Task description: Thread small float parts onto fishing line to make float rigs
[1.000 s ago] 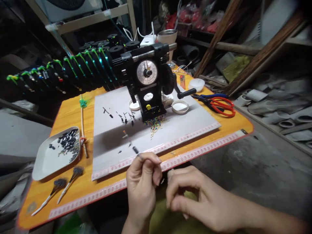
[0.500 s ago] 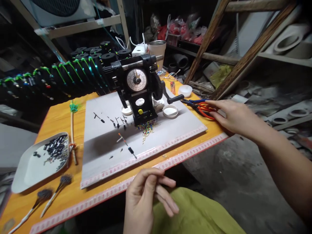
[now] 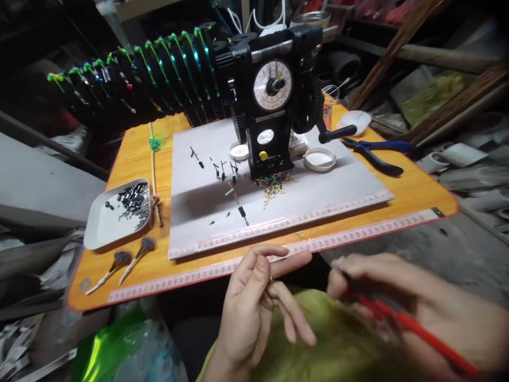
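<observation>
My right hand point(image 3: 393, 297), smeared by motion, is wrapped round red-handled pliers point(image 3: 421, 331) with a dark head, in front of the table's near edge at the right. To its left, my left hand point(image 3: 254, 302) is raised over my lap with thumb pressed against the index finger; a tiny shiny bit shows by the thumb, too small to name. Ahead of both hands lies a pale board point(image 3: 318, 196) bearing a black winding machine point(image 3: 272, 106) with a dial and crank. A small float-like piece point(image 3: 242, 211) and colourful beads point(image 3: 274, 187) lie on the board.
Blue-and-black pliers point(image 3: 377, 154) lie on the right of the orange table point(image 3: 421, 180). A white tray point(image 3: 97, 233) of black pieces stands at left, near two dark-tipped brushes point(image 3: 137, 257). Black spools with green line point(image 3: 170, 79) extend left from the machine. A tape measure point(image 3: 358, 229) runs along the edge.
My right hand has taken the red-handled pliers off the table and brought them back toward my left hand. The view has shifted, and my left hand stays near my lap.
</observation>
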Demonstrator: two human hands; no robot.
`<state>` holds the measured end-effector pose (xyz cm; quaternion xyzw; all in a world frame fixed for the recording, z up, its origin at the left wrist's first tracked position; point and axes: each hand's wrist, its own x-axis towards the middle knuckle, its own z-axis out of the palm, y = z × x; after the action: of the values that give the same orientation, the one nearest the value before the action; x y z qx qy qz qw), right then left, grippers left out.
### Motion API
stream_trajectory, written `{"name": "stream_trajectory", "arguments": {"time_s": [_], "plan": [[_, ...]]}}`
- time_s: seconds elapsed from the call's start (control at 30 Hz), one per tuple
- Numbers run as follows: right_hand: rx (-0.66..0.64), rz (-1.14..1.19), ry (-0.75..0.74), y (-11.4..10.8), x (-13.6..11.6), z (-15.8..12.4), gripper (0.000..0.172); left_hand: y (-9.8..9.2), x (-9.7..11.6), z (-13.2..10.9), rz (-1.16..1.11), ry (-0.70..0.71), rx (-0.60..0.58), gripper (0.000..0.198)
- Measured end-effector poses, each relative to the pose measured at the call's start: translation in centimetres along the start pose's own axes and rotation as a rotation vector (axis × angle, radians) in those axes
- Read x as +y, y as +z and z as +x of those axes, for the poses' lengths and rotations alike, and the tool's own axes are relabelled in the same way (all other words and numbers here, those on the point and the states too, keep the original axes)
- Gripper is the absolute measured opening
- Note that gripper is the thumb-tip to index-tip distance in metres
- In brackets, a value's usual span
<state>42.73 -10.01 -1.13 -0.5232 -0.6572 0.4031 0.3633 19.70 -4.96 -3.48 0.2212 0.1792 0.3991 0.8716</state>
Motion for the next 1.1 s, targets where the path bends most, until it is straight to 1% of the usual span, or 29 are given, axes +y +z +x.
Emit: {"name": "stream_trajectory", "arguments": {"time_s": [0.03,0.07,0.1,0.13,0.17,0.2,0.23,0.3,0.37,0.43,0.63,0.8,0.9,1.1], "plan": [[-0.179,0.031,0.036,0.7,-0.3,0.2,0.02,0.0,0.1,-0.2,-0.021,-0.012,-0.003,0.035],[-0.364,0.118,0.102,1.4,-0.5,0.5,0.017,-0.1,0.2,-0.4,-0.039,-0.023,-0.006,0.036],[-0.514,0.239,0.197,1.9,-0.7,0.8,0.021,-0.2,0.2,-0.5,-0.052,-0.028,-0.004,0.036],[-0.602,0.378,0.301,2.5,-0.8,1.2,0.032,-0.3,0.3,-0.7,-0.06,-0.03,0.0,0.036],[-0.659,0.514,0.389,3.0,-0.9,1.5,0.045,-0.4,0.3,-0.8,-0.064,-0.029,0.001,0.036],[-0.693,0.624,0.44,3.5,-1.0,1.8,0.056,-0.5,0.3,-1.0,-0.064,-0.029,0.001,0.035],[-0.711,0.702,0.448,4.0,-1.0,2.1,0.063,-0.6,0.3,-1.1,-0.065,-0.026,-0.003,0.035],[-0.722,0.784,0.409,4.9,-0.9,2.4,0.068,-0.8,0.2,-1.2,-0.072,-0.029,-0.009,0.034],[-0.726,0.813,0.378,5.5,-0.7,2.6,0.072,-1.0,0.1,-1.3,-0.086,-0.039,-0.011,0.033],[-0.731,0.828,0.385,5.9,-0.6,2.7,0.075,-1.0,0.1,-1.3,-0.098,-0.047,-0.007,0.032],[-0.722,0.891,0.401,6.1,-0.5,2.8,0.068,-1.0,0.3,-1.2,-0.126,-0.053,-0.021,0.031],[-0.717,0.87,0.441,6.1,-0.2,2.6,0.068,-0.9,0.3,-1.2,-0.151,-0.055,-0.044,0.03],[-0.717,0.839,0.444,6.1,-0.2,2.4,0.07,-0.8,0.4,-1.2,-0.154,-0.059,-0.045,0.032],[-0.697,0.849,0.459,6.2,-0.5,2.2,0.073,-0.9,0.3,-1.3,-0.13,-0.022,-0.046,0.031]]}}
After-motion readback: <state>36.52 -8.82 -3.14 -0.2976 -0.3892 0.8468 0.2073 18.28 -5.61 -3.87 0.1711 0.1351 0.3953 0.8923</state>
